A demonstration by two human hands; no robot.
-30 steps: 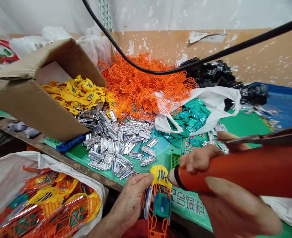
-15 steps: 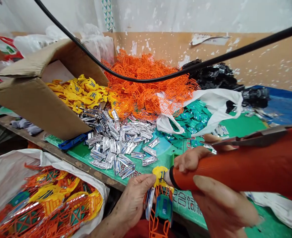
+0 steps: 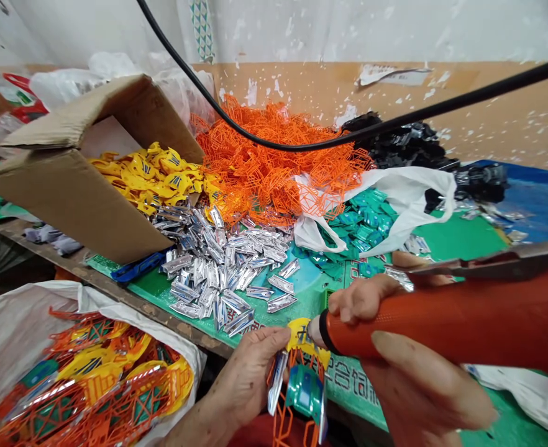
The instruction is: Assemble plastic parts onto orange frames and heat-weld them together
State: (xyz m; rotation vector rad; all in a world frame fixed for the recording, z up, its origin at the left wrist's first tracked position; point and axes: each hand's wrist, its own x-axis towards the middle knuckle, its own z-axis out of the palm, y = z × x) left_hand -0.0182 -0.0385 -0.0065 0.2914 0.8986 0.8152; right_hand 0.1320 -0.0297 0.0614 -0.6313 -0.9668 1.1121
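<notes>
My left hand grips a part-built plastic toy piece at its upper left edge. It has a yellow end with dark blue marks, an orange lattice frame, a green panel and silvery side strips. My right hand is wrapped round the orange-red barrel of an electric screwdriver, which lies nearly level with a grey metal lever along its top. The driver's pale nose meets the yellow end of the piece; the bit itself is hidden there.
Silvery strips are heaped in front of a tipped cardboard box holding yellow parts. Behind lie orange frames, green panels and black parts. A white sack holds assembled pieces. A black cable hangs across.
The toy piece has tilted in my left hand, its lower end shifting left and its green panel turning. The screwdriver has moved slightly with it. The black cable's left part has swung right.
</notes>
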